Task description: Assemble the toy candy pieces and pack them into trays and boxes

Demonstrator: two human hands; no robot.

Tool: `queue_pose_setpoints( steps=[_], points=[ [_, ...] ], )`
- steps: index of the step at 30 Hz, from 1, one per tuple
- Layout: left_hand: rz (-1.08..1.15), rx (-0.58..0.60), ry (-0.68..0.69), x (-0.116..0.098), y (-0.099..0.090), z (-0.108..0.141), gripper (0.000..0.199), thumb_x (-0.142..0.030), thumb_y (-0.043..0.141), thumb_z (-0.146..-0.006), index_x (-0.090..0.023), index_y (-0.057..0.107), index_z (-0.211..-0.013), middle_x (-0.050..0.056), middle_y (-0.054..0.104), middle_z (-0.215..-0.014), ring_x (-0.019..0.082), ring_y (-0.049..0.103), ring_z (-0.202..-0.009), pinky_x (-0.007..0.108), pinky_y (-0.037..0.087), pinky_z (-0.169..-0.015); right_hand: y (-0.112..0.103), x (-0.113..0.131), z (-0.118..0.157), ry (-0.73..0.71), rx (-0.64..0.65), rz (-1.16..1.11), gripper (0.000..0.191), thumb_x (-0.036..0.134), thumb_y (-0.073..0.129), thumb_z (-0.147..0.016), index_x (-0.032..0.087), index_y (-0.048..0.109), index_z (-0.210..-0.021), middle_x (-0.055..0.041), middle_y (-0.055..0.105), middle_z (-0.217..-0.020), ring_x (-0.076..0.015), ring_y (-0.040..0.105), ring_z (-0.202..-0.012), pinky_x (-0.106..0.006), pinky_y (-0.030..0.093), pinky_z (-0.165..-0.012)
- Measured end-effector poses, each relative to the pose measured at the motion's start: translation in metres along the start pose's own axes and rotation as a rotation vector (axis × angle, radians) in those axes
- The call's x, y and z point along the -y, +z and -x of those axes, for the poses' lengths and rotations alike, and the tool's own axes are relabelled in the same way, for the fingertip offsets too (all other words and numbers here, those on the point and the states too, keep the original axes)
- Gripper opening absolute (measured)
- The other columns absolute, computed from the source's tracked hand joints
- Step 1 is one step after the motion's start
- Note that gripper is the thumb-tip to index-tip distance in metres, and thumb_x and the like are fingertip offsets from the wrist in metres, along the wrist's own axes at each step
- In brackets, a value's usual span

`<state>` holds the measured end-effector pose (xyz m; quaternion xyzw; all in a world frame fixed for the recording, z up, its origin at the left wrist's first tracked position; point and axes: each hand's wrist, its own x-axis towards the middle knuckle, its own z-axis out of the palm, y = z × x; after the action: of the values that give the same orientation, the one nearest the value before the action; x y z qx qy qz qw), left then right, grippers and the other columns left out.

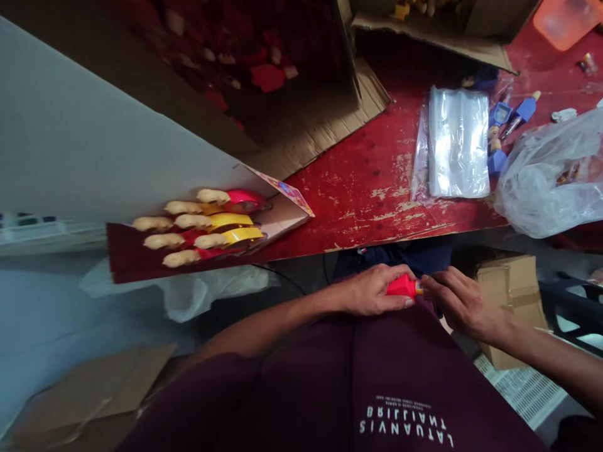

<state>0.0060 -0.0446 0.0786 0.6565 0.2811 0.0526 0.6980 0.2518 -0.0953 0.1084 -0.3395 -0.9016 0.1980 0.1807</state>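
Note:
My left hand (377,290) is closed round a small red plastic piece (401,287), held in front of my body just below the table edge. From the right, my right hand (459,298) pinches a small part with a yellow and dark band (419,287) at the red piece's right end. What lies under its fingertips is hidden. Several toy pieces with beige tops (181,257) and yellow or red bodies (242,235) stand in rows at the table's left end, beside a box flap.
On the red table (367,182) lie a stack of clear plastic bags (459,144), blue toy pieces (525,108) and a crumpled clear bag (541,182). A large cardboard box (301,141) holds red pieces at the upper left. An orange tray (565,22) sits at the upper right.

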Motion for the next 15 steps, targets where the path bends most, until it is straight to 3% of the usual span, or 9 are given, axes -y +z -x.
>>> queue_pose_setpoints(
  steps=[6,10,12,15],
  points=[
    [0.021,0.089,0.058,0.01,0.002,0.0,0.031,-0.046,0.064,-0.088,-0.019,0.06,-0.102,-0.001,0.062,-0.08,0.012,0.052,-0.068,0.024,0.038,-0.065,0.002,0.003,0.002,0.056,0.071,-0.157,0.037,0.011,0.045,-0.101,0.017,0.048,-0.137,-0.0075,0.06,-0.09,-0.019,0.054,-0.076,-0.03,0.05,-0.064],
    [-0.083,0.054,0.031,0.014,0.012,0.004,0.028,-0.044,0.061,-0.091,-0.02,0.06,-0.105,0.002,0.067,-0.089,0.016,0.06,-0.078,0.026,0.043,-0.071,0.009,0.004,0.009,0.12,0.105,-0.245,0.023,0.019,0.046,-0.103,0.015,0.059,-0.122,-0.0065,0.06,-0.084,-0.0168,0.054,-0.07,-0.028,0.047,-0.061],
    [-0.233,0.034,0.046,0.016,0.019,0.006,0.028,-0.04,0.059,-0.093,-0.019,0.059,-0.113,0.005,0.07,-0.094,0.019,0.065,-0.083,0.029,0.047,-0.076,0.013,0.003,0.011,0.257,0.169,-0.384,0.022,0.029,0.047,-0.104,0.014,0.064,-0.106,-0.0055,0.061,-0.079,-0.0147,0.053,-0.066,-0.027,0.044,-0.058],
    [-0.458,0.041,0.079,0.02,0.027,0.005,0.03,-0.032,0.055,-0.095,-0.016,0.057,-0.12,0.01,0.072,-0.099,0.023,0.068,-0.085,0.032,0.049,-0.078,0.02,-0.001,0.009,0.633,0.356,-0.73,0.041,0.049,0.049,-0.102,0.015,0.063,-0.084,-0.0013,0.059,-0.067,-0.0111,0.049,-0.056,-0.024,0.038,-0.051]
  ],
)
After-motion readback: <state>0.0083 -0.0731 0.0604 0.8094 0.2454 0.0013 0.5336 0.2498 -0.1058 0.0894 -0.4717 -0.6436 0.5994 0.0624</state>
